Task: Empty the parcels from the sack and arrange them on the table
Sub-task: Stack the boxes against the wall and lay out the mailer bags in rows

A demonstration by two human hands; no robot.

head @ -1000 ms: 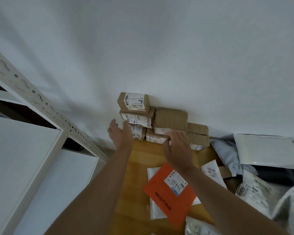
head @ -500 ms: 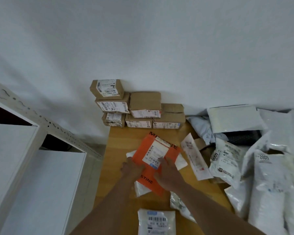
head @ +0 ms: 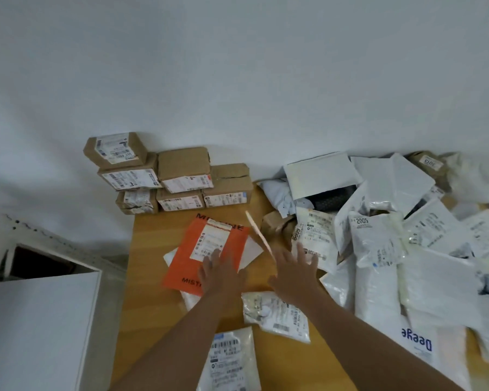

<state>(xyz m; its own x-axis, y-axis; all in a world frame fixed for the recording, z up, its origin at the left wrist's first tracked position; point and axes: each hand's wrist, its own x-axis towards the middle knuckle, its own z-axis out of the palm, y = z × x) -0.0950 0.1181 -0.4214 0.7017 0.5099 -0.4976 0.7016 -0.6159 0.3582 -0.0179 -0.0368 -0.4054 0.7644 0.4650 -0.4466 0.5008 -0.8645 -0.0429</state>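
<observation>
A plain white wall [head: 266,80] fills the upper part of the view. At the left stands a pale metal shelf rack [head: 54,244] with a row of holes along its beam and a dark opening under it. A flat white board [head: 34,328] lies lower left.

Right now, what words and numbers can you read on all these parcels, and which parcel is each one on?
"MISTINE", partly covered, on the orange mailer, at both ends.
"2005" on a white bag.
"6009", printed sideways, on a white labelled bag.
"Deege", upside down, in blue on a white bag.
"2013", upside down, on a brown parcel at the far right; a little blurred.
The shipping labels on the cardboard boxes are too small to read.
</observation>
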